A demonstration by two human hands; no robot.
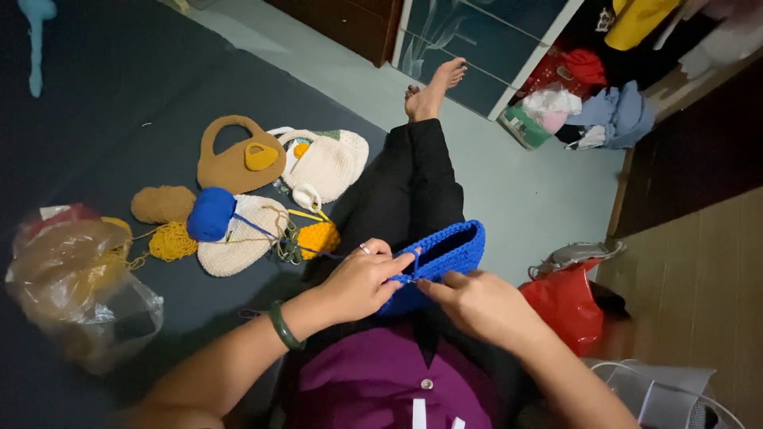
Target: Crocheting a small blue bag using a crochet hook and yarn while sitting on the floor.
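A blue crocheted pouch (445, 253) is held over the lap, near the middle of the scene, above black trousers (409, 191). Its near edge is pinched between the fingers of the left hand (362, 282), which is closed on the fabric; a ring is seen on one finger and a green bangle (284, 326) on the wrist. The right hand (477, 306) is closed at the same edge, touching the pouch; what is gripped between its fingertips cannot be made out.

A blue thread (270, 235) is stretched from the left hand to a blue ball of yarn (211, 214) lying to the left on the dark mat (103, 127). Just beside the ball a brown ball of yarn (163, 203), a loose heap of yellow yarn (172, 241) and a cream crocheted piece (242, 238) are laid. Farther off, a brown crocheted bag (234, 163) and a cream crocheted bag (330, 163) are set side by side. A small yellow crocheted piece (318, 237) lies near the left knee. A clear plastic bag (75, 286) is placed at the near left. A red bag (568, 306) is seen on the floor to the right.
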